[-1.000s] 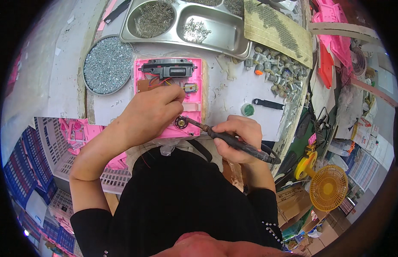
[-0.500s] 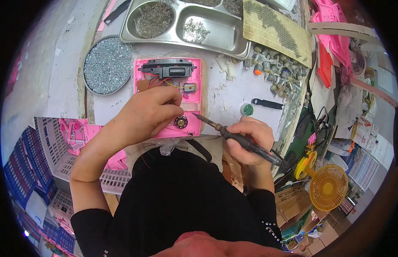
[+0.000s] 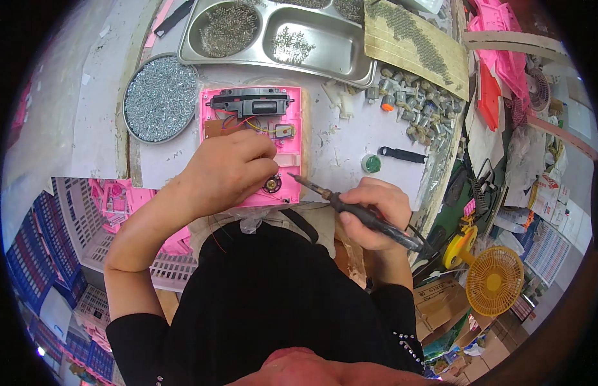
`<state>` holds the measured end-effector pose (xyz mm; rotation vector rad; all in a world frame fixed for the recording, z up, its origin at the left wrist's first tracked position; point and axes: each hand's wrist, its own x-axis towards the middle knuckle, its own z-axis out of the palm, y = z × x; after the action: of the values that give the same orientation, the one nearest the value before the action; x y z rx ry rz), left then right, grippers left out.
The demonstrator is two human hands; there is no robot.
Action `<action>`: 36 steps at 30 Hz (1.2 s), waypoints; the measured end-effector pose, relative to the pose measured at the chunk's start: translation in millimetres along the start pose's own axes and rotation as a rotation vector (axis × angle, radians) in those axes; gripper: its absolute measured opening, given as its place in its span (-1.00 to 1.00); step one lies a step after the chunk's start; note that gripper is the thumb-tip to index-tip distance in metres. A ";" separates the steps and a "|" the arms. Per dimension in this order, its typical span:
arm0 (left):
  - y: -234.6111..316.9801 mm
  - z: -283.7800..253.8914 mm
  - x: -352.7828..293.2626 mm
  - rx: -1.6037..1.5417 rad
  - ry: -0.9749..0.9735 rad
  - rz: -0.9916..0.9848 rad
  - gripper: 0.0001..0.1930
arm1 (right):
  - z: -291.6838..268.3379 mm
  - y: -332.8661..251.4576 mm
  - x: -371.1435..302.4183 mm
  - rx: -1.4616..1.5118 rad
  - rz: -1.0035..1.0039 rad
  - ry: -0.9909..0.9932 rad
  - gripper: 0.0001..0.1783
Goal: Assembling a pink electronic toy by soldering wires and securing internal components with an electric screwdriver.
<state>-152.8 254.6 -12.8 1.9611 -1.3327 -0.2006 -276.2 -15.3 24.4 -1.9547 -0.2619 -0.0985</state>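
A pink plastic housing (image 3: 291, 193) lies in front of me with a black module (image 3: 250, 103), a small motor (image 3: 285, 131), coloured wires and a round speaker (image 3: 272, 184) inside. Over its lower left part bends my left hand (image 3: 231, 168), fingers pinched together just above the speaker. What those fingers hold, if anything, is hidden. My right hand (image 3: 378, 212) is wrapped round the dark handle of a soldering iron (image 3: 363, 215). The iron's tip points left, over the housing's right edge and close to the left fingertips.
Left of the housing stands a round dish of screws (image 3: 160, 98). Behind it is a metal compartment tray (image 3: 318, 69) with small parts. Several small motors (image 3: 418, 106), a green-filled little pot (image 3: 371, 164) and a black strip (image 3: 402, 155) lie to the right. A yellow fan (image 3: 494, 281) stands lower right.
My left hand has shifted very slightly right, its fingertips still pinched over the housing. The soldering iron has barely moved, its tip a touch lower.
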 end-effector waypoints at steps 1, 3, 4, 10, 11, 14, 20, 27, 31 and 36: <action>0.4 0.3 0.5 0.006 0.004 0.004 -0.79 | 1.7 0.0 1.1 -0.004 -0.004 -0.018 -0.69; 1.2 0.5 1.2 0.018 0.013 0.011 -0.78 | 5.1 0.0 3.8 -0.010 -0.013 -0.057 -0.69; 1.4 0.8 1.2 0.023 0.017 0.012 -0.77 | 7.7 1.5 3.3 -0.010 -0.024 -0.048 -0.70; 0.8 2.6 1.0 0.040 0.011 0.019 -0.76 | 17.3 6.2 0.8 0.005 -0.033 -0.009 -0.72; 0.8 2.7 1.0 0.038 0.012 0.018 -0.76 | 17.8 6.1 1.6 0.001 -0.032 -0.010 -0.72; 1.3 2.7 1.5 0.038 0.009 0.013 -0.76 | 16.1 4.5 4.3 -0.017 -0.026 -0.028 -0.72; 1.8 2.3 0.9 0.033 0.011 0.012 -0.76 | 14.5 1.1 3.9 -0.012 -0.018 -0.023 -0.73; -0.8 -2.0 -1.9 0.042 -0.059 -0.005 -0.84 | -37.1 -5.3 -52.5 0.034 0.236 0.302 -0.66; 1.7 1.0 1.1 0.057 -0.024 0.007 -0.81 | -111.9 17.9 -125.0 -0.015 0.197 0.923 -0.76; 11.8 3.9 0.0 0.061 0.025 -0.027 -0.77 | -182.2 -7.2 -198.0 -0.190 0.125 1.372 -0.85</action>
<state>-163.5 250.5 -7.9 2.0265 -1.3113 -0.1496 -460.7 -207.3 64.1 -1.6588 0.7867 -1.3318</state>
